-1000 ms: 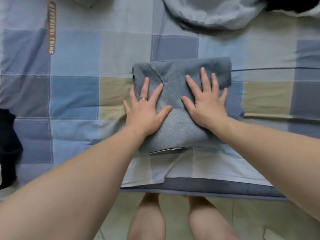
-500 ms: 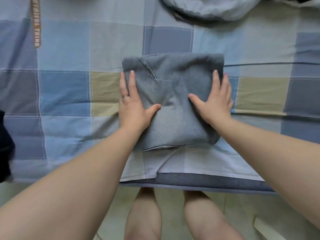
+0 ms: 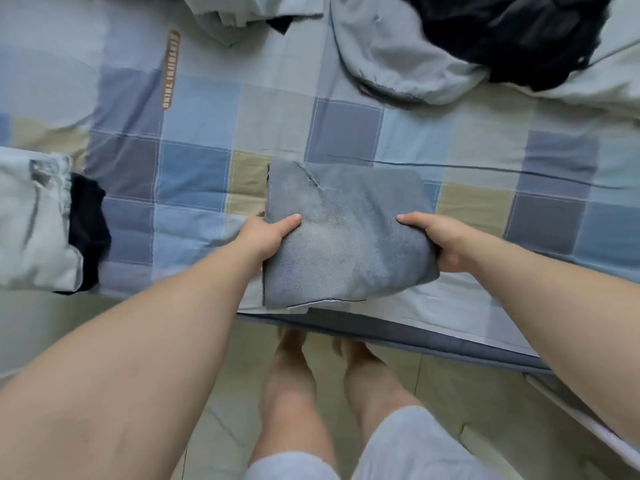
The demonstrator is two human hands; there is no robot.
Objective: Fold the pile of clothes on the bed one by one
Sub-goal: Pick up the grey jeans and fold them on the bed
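Left hand [image 3: 265, 237] and right hand [image 3: 445, 242] are each clamping a side edge of the folded grey garment [image 3: 346, 237], thumbs on top, fingers hidden underneath. This two-sided grip is probably keeping the folds together for carrying. Garment is sitting centre frame at the bed's [image 3: 207, 109] near edge; lifted or not, can't tell. Finished stack [image 3: 34, 223] is waiting at far left, unfolded pile [image 3: 408, 57] upper right. Orange label [image 3: 169, 69] upper left is ending in "THING"; rest unreadable.
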